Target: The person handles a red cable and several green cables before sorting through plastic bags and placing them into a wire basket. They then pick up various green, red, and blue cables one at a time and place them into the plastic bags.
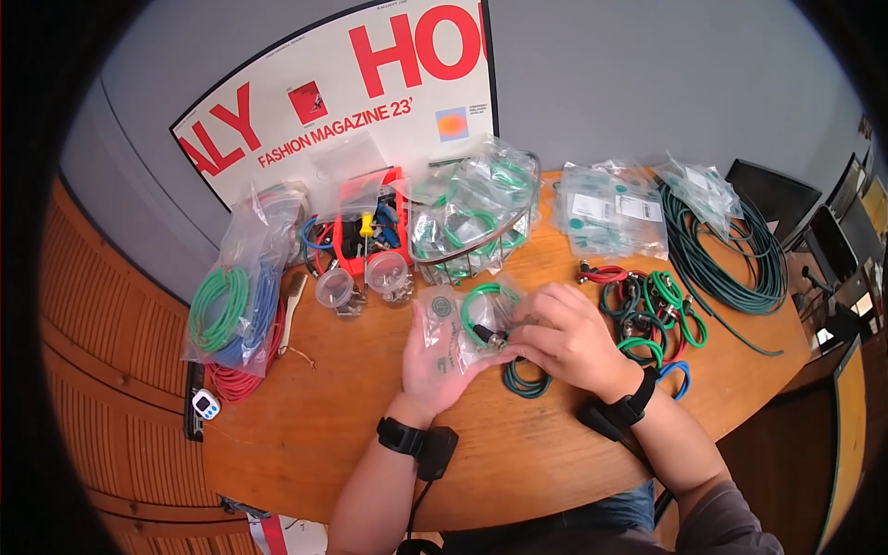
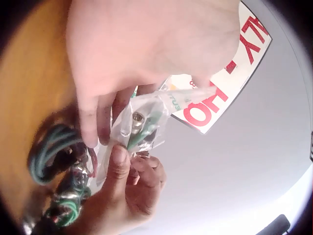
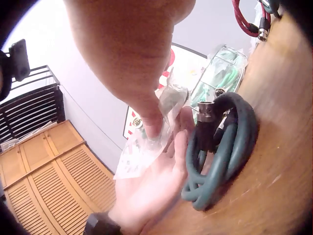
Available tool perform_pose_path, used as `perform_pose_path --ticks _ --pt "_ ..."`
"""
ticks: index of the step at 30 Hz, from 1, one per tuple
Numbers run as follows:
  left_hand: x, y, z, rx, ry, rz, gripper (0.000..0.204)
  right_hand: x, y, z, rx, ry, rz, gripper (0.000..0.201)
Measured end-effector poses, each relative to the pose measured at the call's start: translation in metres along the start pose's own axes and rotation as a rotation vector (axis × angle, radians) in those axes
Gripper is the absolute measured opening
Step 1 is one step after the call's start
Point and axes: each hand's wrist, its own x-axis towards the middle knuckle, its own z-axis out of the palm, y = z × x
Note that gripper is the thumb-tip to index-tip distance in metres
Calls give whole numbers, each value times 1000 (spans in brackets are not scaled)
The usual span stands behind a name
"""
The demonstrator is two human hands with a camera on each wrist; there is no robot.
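Observation:
A clear plastic bag (image 1: 449,324) with printed text lies across the palm of my left hand (image 1: 433,370), held between thumb and fingers. Inside the bag, a green cable (image 1: 472,310) with a metal connector (image 1: 497,341) shows. From the right, my right hand (image 1: 573,342) pinches the bag's right part; in the left wrist view its thumb presses on the plastic (image 2: 142,110) beside the connector. A coiled dark green cable (image 1: 527,379) rests on the table just below both hands, and looms close in the right wrist view (image 3: 234,142).
Right of the hands lies a pile of green, red and blue cables (image 1: 661,301). Behind stand a wire basket of bagged cables (image 1: 472,250), a red bin (image 1: 347,245) and small clear cups (image 1: 386,270). Flat bags (image 1: 610,222), a large dark coil (image 1: 740,277) and bagged coils (image 1: 222,310) flank them.

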Motion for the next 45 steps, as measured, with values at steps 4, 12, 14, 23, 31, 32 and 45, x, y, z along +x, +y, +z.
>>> perform_pose_path --ticks 4,12,14,23,31,32,45 --pt "-3 1 -7 291 -64 98 60 3 -7 2 102 -25 61 16" --pt "-2 -8 -11 592 152 182 55 -6 0 16 289 6 113 18" --pt "-2 -10 -11 597 161 202 52 -6 4 14 325 -2 82 19" --pt "-4 -7 -3 555 107 141 58 -6 2 13 301 34 113 18" --pt "0 -8 -4 494 203 173 59 -6 4 12 342 26 63 17" --pt "0 -9 -4 496 200 175 59 -6 5 13 348 20 53 17" --pt "-3 -4 -29 577 170 304 50 -6 -2 23 481 140 290 16"
